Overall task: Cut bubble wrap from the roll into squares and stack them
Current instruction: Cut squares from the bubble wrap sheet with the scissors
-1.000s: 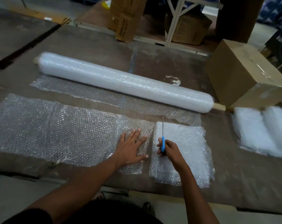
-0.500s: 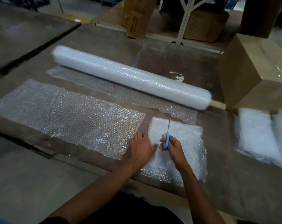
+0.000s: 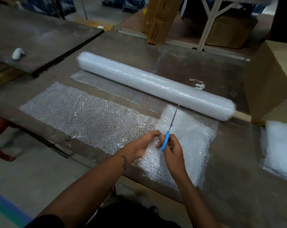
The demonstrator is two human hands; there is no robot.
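Head view of a brown worktable (image 3: 180,51). The bubble wrap roll (image 3: 156,85) lies on its side, its long axis running from far left to near right, with a bare core end projecting at the right beside a cardboard box (image 3: 269,79). A loose flap of wrap (image 3: 116,88) spreads from under the roll toward the near side. Nearer, a long cut strip of bubble wrap (image 3: 83,116) lies flat, its long axis roughly parallel to the roll. At the strip's right end rests a stack of cut squares (image 3: 192,142), overhanging the near table edge slightly. The right hand (image 3: 173,153) grips the blue handle of the scissors (image 3: 167,137), fingers curled round it; the thin blades point away from the person toward the roll, tip just short of it. The blades appear closed, though they are too thin to say for certain. The left hand (image 3: 143,143), fingers curled, pinches the near left part of the top square and touches the right hand at the handle. A second pile of cut wrap (image 3: 281,150) lies at the right edge, well apart. A small pale object (image 3: 18,53) sits on the adjoining table at far left.
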